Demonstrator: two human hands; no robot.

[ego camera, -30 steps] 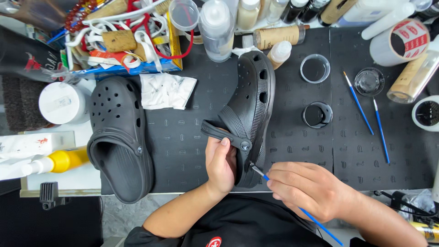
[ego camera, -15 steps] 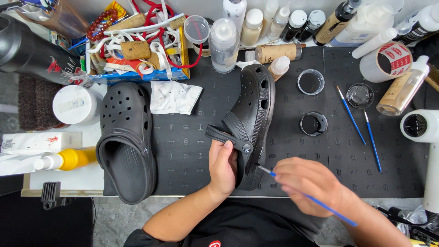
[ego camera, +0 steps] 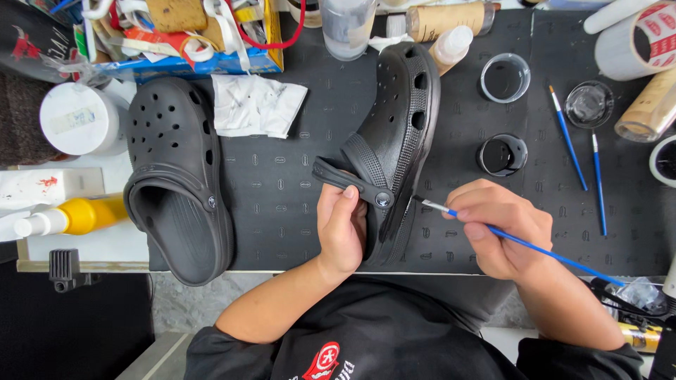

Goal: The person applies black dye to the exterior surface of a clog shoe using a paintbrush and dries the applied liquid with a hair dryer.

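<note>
My left hand [ego camera: 341,229] grips the heel end of a black clog [ego camera: 398,134] that stands tilted on its side on the dark mat [ego camera: 282,190], its strap swung out to the left. My right hand [ego camera: 500,229] holds a thin blue-handled paintbrush [ego camera: 521,243], and the brush tip touches the clog's sole edge near the strap rivet. A second black clog [ego camera: 179,179] lies flat, sole down, at the left of the mat.
A crumpled white cloth [ego camera: 257,105] lies between the clogs. Small round dishes of black paint [ego camera: 501,155] [ego camera: 504,76], a clear dish [ego camera: 590,104] and two spare blue brushes [ego camera: 569,139] [ego camera: 598,184] sit right of the clog. Bottles, tape rolls and a cluttered box line the back; a yellow bottle [ego camera: 84,214] lies left.
The view has dropped closer to the mat. My right hand has shifted the brush tip up against the clog's sole edge. My left hand keeps its grip.
</note>
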